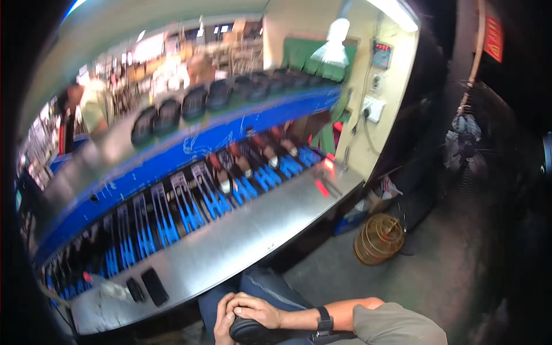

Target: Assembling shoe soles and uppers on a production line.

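Observation:
My right hand (pixel 258 311) rests low in my lap, at the lower middle of the view, fingers bent over the top of a dark rounded object (pixel 248 330). Against the object's left side lies my left hand (pixel 223 325), its fingers touching those of the right. What kind of thing the dark object is, I cannot make out. A black watch (pixel 325 319) is on the right wrist. Just beyond my knees runs a metal worktop (pixel 241 244), with neither hand on it.
A dark phone (pixel 154 287), a small black object (pixel 135 290) and a clear bottle (pixel 109 286) lie on the worktop's left. Behind it, blue forked holders (pixel 190 218) carry several shoes under a blue beam (pixel 230 126). A wicker basket (pixel 379 239) stands on the floor at right.

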{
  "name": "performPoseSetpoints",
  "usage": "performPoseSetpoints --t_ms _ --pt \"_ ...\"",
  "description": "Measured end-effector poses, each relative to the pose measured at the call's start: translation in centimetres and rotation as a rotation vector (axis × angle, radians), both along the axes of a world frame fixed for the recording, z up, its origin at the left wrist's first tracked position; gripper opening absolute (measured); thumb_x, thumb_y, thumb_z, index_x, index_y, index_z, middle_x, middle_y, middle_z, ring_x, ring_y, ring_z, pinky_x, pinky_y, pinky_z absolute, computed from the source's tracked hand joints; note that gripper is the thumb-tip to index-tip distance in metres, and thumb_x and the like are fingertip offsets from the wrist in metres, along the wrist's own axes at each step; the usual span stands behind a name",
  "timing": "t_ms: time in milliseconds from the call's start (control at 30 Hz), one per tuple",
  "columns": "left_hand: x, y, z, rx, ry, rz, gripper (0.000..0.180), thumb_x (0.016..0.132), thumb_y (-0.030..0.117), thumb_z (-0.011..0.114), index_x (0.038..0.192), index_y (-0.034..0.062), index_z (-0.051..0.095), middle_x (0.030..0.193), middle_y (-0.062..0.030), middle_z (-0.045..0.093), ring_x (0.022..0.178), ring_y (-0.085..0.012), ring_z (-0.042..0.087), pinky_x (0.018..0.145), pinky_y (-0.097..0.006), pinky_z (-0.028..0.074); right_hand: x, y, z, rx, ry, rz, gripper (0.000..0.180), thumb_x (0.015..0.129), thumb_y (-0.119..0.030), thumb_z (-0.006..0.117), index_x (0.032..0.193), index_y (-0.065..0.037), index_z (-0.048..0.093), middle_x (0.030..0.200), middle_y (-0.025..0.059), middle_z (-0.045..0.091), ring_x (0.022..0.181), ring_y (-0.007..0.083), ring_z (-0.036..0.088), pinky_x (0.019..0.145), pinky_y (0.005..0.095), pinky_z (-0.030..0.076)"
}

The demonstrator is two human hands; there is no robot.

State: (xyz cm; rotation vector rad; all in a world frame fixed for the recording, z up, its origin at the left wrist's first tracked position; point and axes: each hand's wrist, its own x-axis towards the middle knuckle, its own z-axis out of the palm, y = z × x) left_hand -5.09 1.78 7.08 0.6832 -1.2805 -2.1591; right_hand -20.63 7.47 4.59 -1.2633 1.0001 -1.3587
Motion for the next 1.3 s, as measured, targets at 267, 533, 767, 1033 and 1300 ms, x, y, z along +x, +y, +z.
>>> performPoseSetpoints --t_ms 267,533,767,1033,1300 --pt "2.8 1.8 10.6 -0.722 0.437 0.296 0.080 0.097 0.060 0.048 0.146 -0.0029 0.039 0.146 -0.0220 0.048 0.137 -0.0302 0.046 0.114 -0.045 0.035 -1.0 1.4 12.6 -0.666 0.070 -0.150 0.057 0.102 -0.045 0.051 0.135 0.002 0.054 0.141 0.0210 0.049 0.137 0.0370 0.042 0.115 0.0440 0.032" --pt "0.6 3.8 -2.3 -0.163 0.132 0.431 0.085 0.090 0.041 0.075 0.153 0.0054 0.031 0.144 -0.0141 0.048 0.130 -0.0283 0.051 0.110 -0.043 0.042 2.5 -0.3 1.4 -0.213 0.508 -0.197 0.061 0.101 -0.031 0.052 0.155 -0.007 0.037 0.153 0.0217 0.043 0.140 0.0371 0.046 0.115 0.0409 0.038" --pt "4.3 -1.0 -11.4 0.196 0.166 0.548 0.069 0.094 0.060 0.059 0.135 0.0049 0.056 0.131 -0.0159 0.059 0.125 -0.0292 0.055 0.105 -0.046 0.048 0.3 7.2 -3.2 0.150 0.644 0.148 0.072 0.106 -0.043 0.045 0.157 0.001 0.022 0.160 0.0247 0.029 0.150 0.0363 0.028 0.123 0.0417 0.023" --pt "2.7 4.9 -7.3 -0.304 -0.611 -0.212 0.087 0.080 0.052 0.079 0.138 -0.0046 0.048 0.142 -0.0252 0.048 0.131 -0.0404 0.049 0.108 -0.051 0.042 -9.6 4.8 4.6 0.013 0.490 -0.694 0.040 0.105 -0.031 0.048 0.115 0.001 0.069 0.106 0.0175 0.071 0.102 0.0306 0.067 0.092 0.0390 0.051" --pt "-4.8 -1.3 -8.1 -1.004 -0.478 -0.159 0.090 0.070 0.047 0.088 0.135 -0.0017 0.049 0.119 -0.0237 0.065 0.108 -0.0412 0.065 0.096 -0.044 0.053 -11.3 1.4 -6.6 0.363 0.296 -0.684 0.064 0.110 -0.044 0.027 0.102 0.000 0.073 0.100 0.0140 0.073 0.096 0.0260 0.068 0.090 0.0366 0.051"
